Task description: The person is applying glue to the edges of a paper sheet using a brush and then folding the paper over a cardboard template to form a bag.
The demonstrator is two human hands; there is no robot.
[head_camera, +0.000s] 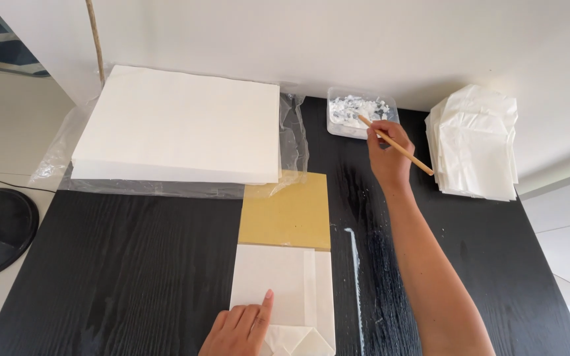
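Black table (133, 264) | left hand (239, 328) flat, open, cut off, on folded paper (278, 283); right hand (387, 148) gripping stick (397, 145)

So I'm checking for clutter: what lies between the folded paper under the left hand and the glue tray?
Head view: between paper and tray, tan board and bare black table.

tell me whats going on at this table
A person's right hand holds a thin wooden stick with its tip in a small tray of white paste. The left hand presses flat on a folded white paper piece lying over a tan board. A stack of folded pieces sits at right.
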